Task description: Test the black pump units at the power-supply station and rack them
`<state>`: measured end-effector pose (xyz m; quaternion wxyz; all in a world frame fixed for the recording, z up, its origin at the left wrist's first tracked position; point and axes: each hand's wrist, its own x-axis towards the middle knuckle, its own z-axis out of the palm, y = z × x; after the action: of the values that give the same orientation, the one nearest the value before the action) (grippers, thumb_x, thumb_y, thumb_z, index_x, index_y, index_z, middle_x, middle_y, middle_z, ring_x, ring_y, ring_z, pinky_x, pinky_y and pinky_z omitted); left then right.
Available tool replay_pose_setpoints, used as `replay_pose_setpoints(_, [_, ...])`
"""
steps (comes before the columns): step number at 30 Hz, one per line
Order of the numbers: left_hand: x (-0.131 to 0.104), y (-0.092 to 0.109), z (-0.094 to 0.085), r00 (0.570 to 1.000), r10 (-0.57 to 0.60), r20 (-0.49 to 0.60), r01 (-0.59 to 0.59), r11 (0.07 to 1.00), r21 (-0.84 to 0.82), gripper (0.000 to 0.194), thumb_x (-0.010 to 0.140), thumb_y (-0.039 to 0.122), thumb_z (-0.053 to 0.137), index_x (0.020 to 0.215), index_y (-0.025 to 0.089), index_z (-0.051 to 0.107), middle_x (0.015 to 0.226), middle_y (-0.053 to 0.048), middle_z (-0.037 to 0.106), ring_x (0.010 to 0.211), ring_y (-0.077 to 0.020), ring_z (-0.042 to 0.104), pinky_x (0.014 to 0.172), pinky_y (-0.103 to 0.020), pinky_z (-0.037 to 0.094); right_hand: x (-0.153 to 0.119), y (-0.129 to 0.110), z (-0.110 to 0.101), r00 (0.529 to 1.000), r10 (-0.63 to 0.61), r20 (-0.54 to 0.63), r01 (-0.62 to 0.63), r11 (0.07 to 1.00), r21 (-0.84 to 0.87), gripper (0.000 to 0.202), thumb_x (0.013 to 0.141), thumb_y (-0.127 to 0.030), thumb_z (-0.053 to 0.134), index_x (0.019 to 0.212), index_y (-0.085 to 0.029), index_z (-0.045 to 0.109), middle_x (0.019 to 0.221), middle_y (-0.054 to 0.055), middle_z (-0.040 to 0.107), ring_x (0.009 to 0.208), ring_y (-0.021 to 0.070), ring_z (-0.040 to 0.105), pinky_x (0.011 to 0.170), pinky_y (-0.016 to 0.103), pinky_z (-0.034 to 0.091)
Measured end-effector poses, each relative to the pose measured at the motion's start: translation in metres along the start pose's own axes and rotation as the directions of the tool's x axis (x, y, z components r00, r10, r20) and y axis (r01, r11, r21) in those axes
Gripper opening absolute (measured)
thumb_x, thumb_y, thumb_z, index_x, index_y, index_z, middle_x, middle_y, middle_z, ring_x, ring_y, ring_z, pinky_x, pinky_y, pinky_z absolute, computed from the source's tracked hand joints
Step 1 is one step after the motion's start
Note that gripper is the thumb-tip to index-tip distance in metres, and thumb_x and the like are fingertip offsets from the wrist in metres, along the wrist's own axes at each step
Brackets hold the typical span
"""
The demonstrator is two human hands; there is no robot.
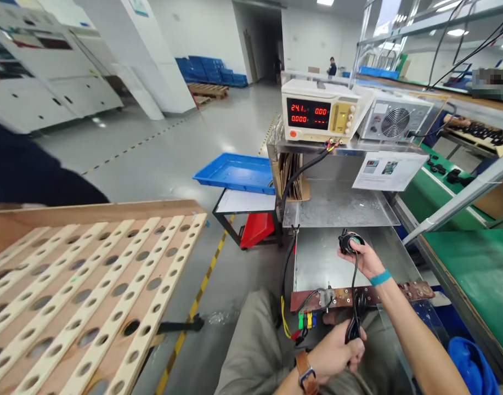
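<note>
My right hand (367, 260), a teal band at its wrist, is closed on a small round black device (348, 242) with some green showing inside. It is held above the metal work surface (321, 258). From the device a black cable (353, 285) runs down into a bundled loop. My left hand (337, 349), below a brown watch strap, is wrapped round that bundle over my lap. Just left of it, colored clips (307, 320) in green, yellow and blue hang by the riveted brown strip (383, 294) along the surface's front edge.
A power supply (321, 112) with red digits stands on the upper shelf, beside a grey fan unit (395, 118). To the left lies a wooden rack (169, 249) with holed slats. A blue tray (238, 181) rests on a small cart. Green benches (477, 263) run along the right.
</note>
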<state>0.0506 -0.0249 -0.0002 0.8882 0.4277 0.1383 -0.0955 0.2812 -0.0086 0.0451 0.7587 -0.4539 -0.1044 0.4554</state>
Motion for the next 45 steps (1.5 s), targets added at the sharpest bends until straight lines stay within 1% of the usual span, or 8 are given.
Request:
replay_pose_setpoints(5, [-0.003, 0.068, -0.032, 0.979, 0.195, -0.052, -0.2, 0.971, -0.129, 0.047, 0.068, 0.026, 0.078, 0.107, 0.017, 0.053, 0.083, 0.0, 0.057, 0.061, -0.0079, 0.051, 0.061, -0.023, 0.041, 0.06, 0.037, -0.052, 0.982, 0.167, -0.083, -0.178, 0.97, -0.165, 0.046, 0.069, -0.017, 0.08, 0.107, -0.02, 0.055, 0.09, 0.005, 0.064, 0.077, 0.0242, 0.066, 0.078, 0.046, 0.06])
replay_pose_setpoints(9, [0.027, 0.107, -0.067, 0.916, 0.337, -0.219, -0.324, 0.941, 0.094, 0.031, 0.076, 0.031, 0.074, 0.096, 0.012, 0.06, 0.097, -0.009, 0.065, 0.083, -0.0155, 0.063, 0.081, -0.028, 0.047, 0.084, 0.066, -0.082, 0.962, 0.269, -0.048, -0.273, 0.932, -0.24, 0.041, 0.071, -0.016, 0.078, 0.105, -0.019, 0.055, 0.085, 0.003, 0.063, 0.073, 0.0216, 0.065, 0.074, 0.043, 0.061])
replay_pose_setpoints(12, [0.055, 0.103, -0.085, 0.884, 0.312, -0.347, -0.249, 0.944, 0.214, 0.025, 0.08, 0.033, 0.071, 0.088, 0.011, 0.06, 0.093, -0.012, 0.07, 0.087, -0.0195, 0.068, 0.083, -0.03, 0.05, 0.089, 0.08, -0.096, 0.937, 0.341, -0.069, -0.346, 0.889, -0.301, 0.044, 0.074, -0.019, 0.077, 0.111, -0.019, 0.054, 0.085, 0.005, 0.063, 0.069, 0.0227, 0.066, 0.068, 0.041, 0.061])
replay_pose_setpoints(16, [0.074, 0.082, -0.096, 0.867, 0.194, -0.458, -0.105, 0.971, 0.213, 0.024, 0.083, 0.032, 0.07, 0.088, 0.011, 0.06, 0.084, -0.013, 0.073, 0.075, -0.0186, 0.07, 0.073, -0.029, 0.053, 0.09, 0.089, -0.106, 0.919, 0.383, -0.097, -0.393, 0.862, -0.32, 0.041, 0.078, -0.02, 0.075, 0.113, -0.018, 0.053, 0.085, 0.007, 0.064, 0.07, 0.0232, 0.066, 0.066, 0.042, 0.061])
replay_pose_setpoints(19, [0.075, 0.078, -0.097, 0.868, 0.141, -0.476, -0.032, 0.973, 0.23, 0.028, 0.082, 0.035, 0.072, 0.088, 0.01, 0.062, 0.083, -0.013, 0.073, 0.069, -0.0174, 0.069, 0.066, -0.026, 0.052, 0.091, 0.092, -0.11, 0.908, 0.405, -0.104, -0.416, 0.848, -0.328, 0.04, 0.077, -0.02, 0.074, 0.111, -0.018, 0.053, 0.085, 0.006, 0.064, 0.071, 0.0237, 0.067, 0.067, 0.042, 0.061])
replay_pose_setpoints(23, [0.07, 0.084, -0.096, 0.903, 0.075, -0.424, 0.035, 0.968, 0.247, 0.036, 0.075, 0.043, 0.075, 0.079, 0.009, 0.064, 0.08, -0.014, 0.073, 0.065, -0.0172, 0.067, 0.062, -0.026, 0.049, 0.093, 0.097, -0.113, 0.905, 0.417, -0.085, -0.421, 0.848, -0.323, 0.041, 0.076, -0.02, 0.075, 0.111, -0.019, 0.053, 0.084, 0.005, 0.063, 0.07, 0.0223, 0.066, 0.068, 0.042, 0.061])
replay_pose_setpoints(30, [0.067, 0.079, -0.098, 0.907, 0.133, -0.4, 0.018, 0.935, 0.353, 0.04, 0.072, 0.05, 0.073, 0.074, 0.01, 0.068, 0.076, -0.011, 0.072, 0.063, -0.0157, 0.06, 0.06, -0.026, 0.042, 0.091, 0.098, -0.112, 0.916, 0.396, -0.06, -0.397, 0.875, -0.278, 0.039, 0.076, -0.023, 0.079, 0.106, -0.019, 0.054, 0.085, 0.004, 0.061, 0.073, 0.0217, 0.065, 0.069, 0.042, 0.061])
replay_pose_setpoints(45, [0.07, 0.073, -0.102, 0.913, 0.151, -0.379, -0.024, 0.947, 0.32, 0.042, 0.068, 0.05, 0.074, 0.078, 0.01, 0.068, 0.071, -0.011, 0.07, 0.058, -0.0144, 0.056, 0.056, -0.025, 0.037, 0.092, 0.104, -0.115, 0.92, 0.387, -0.057, -0.389, 0.888, -0.247, 0.032, 0.074, -0.02, 0.077, 0.097, -0.019, 0.055, 0.081, 0.003, 0.06, 0.07, 0.0208, 0.064, 0.071, 0.043, 0.061])
